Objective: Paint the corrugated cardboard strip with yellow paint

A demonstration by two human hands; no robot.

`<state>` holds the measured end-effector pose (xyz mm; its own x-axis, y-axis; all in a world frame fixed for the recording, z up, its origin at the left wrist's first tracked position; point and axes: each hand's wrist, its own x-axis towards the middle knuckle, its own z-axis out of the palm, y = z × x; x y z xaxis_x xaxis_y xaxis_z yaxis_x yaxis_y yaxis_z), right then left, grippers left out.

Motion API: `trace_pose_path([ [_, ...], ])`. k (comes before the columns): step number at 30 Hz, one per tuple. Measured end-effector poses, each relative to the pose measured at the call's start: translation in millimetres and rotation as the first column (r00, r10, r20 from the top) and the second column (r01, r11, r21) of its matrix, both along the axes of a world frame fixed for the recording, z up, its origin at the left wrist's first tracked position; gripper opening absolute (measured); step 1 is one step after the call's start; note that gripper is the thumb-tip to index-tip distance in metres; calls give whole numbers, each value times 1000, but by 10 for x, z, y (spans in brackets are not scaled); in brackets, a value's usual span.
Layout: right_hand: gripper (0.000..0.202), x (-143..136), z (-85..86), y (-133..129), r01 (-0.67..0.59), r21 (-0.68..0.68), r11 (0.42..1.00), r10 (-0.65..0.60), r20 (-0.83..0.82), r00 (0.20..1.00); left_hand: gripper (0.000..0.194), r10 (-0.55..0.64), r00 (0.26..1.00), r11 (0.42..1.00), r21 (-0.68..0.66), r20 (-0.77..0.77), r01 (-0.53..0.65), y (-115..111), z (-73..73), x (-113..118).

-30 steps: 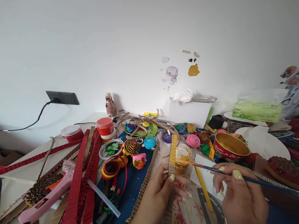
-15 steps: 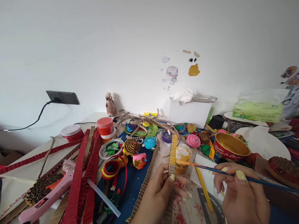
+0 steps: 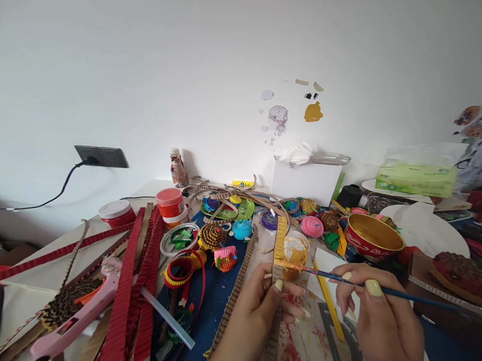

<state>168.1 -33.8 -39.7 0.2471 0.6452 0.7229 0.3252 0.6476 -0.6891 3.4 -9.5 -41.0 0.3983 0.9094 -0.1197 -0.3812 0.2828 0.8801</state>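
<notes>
Upright in my left hand [image 3: 256, 310] is a strip of corrugated cardboard [image 3: 280, 239], pinched between thumb and fingers. Its upper part is painted yellow, while the lower part is bare brown. My right hand [image 3: 381, 312] grips a thin blue paintbrush [image 3: 343, 280] held nearly level. The yellow-orange bristles touch the strip just above my left thumb. Right behind the strip stands a small jar of yellow paint [image 3: 296, 251], with white and yellow smears on it; the strip and brush hide part of it.
Red corrugated strips [image 3: 124, 298] and a pink glue gun [image 3: 84, 315] lie at the left. Small coiled paper pieces, such as a blue one [image 3: 241, 229], sit mid-table. At the right are a red bowl with a gold inside [image 3: 373, 236] and a yellow stick [image 3: 330, 303].
My right hand has moved left with the paintbrush, and the bristles have gone from beside the strip to touching it. My left hand and the strip have hardly moved.
</notes>
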Motion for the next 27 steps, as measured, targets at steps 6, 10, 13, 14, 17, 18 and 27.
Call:
trace_pose_path([
  [6,20,-25,4,10,45,14,999,-44,-52,998,22,-8,1000,1000,5,-7,9,-28,2,-12],
  [10,18,-17,11,20,104,18,994,-101,-131,986,19,-6,1000,1000,9,-7,6,-27,9,-12],
  [13,19,-5,12,17,79,24,997,-76,-93,993,19,-6,1000,1000,7,-2,6,-19,7,-7],
  [14,20,-4,9,15,64,26,998,-62,-73,995,20,-5,1000,1000,6,0,5,-19,5,-6],
  [17,20,-10,-5,9,29,18,999,-29,-35,999,23,-1,1000,1000,6,7,1,-25,-4,-1],
  [18,20,-13,-9,8,23,16,1000,-23,-28,999,23,0,1000,1000,5,8,0,-25,-6,0],
  [27,20,2,22,22,105,29,994,-101,-120,988,22,0,1000,1000,-5,0,0,-14,5,-6],
])
